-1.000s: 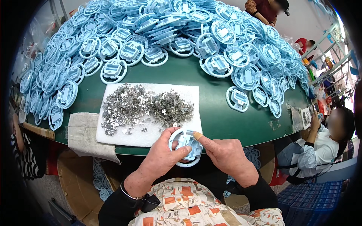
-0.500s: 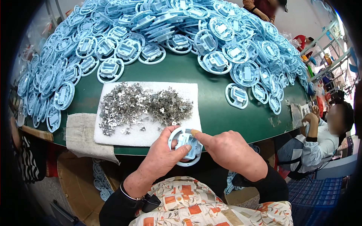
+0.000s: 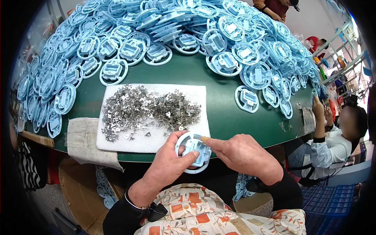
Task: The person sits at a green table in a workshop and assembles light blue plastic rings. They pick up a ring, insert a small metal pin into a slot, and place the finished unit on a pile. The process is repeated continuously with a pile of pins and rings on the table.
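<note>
My left hand (image 3: 166, 157) grips a round light-blue plastic part (image 3: 202, 169), thumb across its face and fingers behind its rim. The part is a ring with a raised box-like housing in the middle, held tilted over the table's near edge. My right hand (image 3: 244, 153) reaches in from the right, its index finger stretched to the ring's upper right rim. A tan cover wraps that fingertip. The other fingers curl under, and whatever they may hold is hidden. Just beyond my hands, small shiny metal clips (image 3: 127, 109) lie in two heaps on a white foam sheet (image 3: 156, 145).
A big pile of the same blue parts (image 3: 164, 23) covers the far side of the green table (image 3: 176, 76). A grey cloth (image 3: 88, 141) hangs over the near edge. Cardboard boxes (image 3: 78, 196) stand below. At right sits another person (image 3: 329, 145), with shelving (image 3: 344, 70) behind.
My right hand has shifted slightly right, its index finger still at the rim. My left hand keeps its grip on the blue part. The person at right has raised a hand.
</note>
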Tool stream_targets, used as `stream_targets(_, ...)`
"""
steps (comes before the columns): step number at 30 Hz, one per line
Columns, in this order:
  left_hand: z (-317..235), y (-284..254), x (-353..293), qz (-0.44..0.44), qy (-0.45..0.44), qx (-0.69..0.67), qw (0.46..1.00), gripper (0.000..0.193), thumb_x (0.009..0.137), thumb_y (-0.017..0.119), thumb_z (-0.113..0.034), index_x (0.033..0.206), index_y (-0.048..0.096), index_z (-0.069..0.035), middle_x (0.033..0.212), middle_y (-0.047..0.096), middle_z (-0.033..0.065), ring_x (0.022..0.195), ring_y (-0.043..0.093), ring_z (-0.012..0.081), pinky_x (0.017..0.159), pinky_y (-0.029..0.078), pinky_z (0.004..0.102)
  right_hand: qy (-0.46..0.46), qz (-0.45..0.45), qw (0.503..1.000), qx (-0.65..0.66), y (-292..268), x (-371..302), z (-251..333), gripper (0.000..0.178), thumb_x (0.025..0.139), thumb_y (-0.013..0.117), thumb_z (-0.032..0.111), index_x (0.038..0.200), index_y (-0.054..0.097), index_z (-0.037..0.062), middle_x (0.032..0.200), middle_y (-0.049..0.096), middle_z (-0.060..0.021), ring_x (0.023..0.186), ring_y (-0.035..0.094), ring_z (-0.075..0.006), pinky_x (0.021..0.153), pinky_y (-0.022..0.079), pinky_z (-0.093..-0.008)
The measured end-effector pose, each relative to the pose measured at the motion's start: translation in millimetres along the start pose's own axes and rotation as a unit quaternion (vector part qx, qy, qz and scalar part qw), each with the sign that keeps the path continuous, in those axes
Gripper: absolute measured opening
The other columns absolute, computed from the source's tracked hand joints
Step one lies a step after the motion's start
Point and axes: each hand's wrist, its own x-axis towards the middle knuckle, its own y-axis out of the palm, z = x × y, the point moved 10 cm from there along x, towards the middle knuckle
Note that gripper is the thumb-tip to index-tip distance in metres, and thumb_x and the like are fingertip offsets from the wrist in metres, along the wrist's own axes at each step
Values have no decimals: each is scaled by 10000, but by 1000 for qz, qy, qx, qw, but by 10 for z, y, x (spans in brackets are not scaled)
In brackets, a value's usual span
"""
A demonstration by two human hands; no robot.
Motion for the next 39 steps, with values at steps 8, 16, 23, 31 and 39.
stream_targets(8,63,6,6,14,40,-13,999,589,960,669,-71,1444,344,11,1166,664,152,1004,666,148,808,600,277,11,8,1000,-15,-12,-1,16,470,908,624,91,1371,618,168,624,617,-175,590,630,-390,559,484,-491)
stream_targets(16,-23,33,-66,35,21,-103,994,615,925,674,-26,1455,363,-4,1206,607,119,1023,628,127,832,581,264,45,-134,987,74,-100,-298,-26,322,960,618,162,1281,621,129,677,643,-174,632,665,-354,568,505,-455)
stream_targets(23,46,239,-30,64,113,-188,974,708,848,669,-45,1478,348,-1,1261,571,148,1092,633,247,901,568,390,21,-229,786,574,646,-161,-534,258,1050,585,268,1079,607,12,854,589,35,794,509,-47,702,460,-250)
stream_targets(31,-353,333,-200,116,185,168,961,470,962,537,9,1429,506,48,1390,563,121,1176,589,192,982,471,308,-18,-245,843,478,229,-539,-263,292,1004,573,241,930,612,-38,791,650,-107,742,576,-161,672,471,-363)
stream_targets(39,-511,706,-409,118,336,504,787,452,1015,462,-119,1427,493,65,1383,578,220,1253,567,292,1055,435,365,-3,-269,869,415,284,-564,-270,370,1024,534,290,899,601,-51,779,640,-158,717,578,-238,687,472,-411)
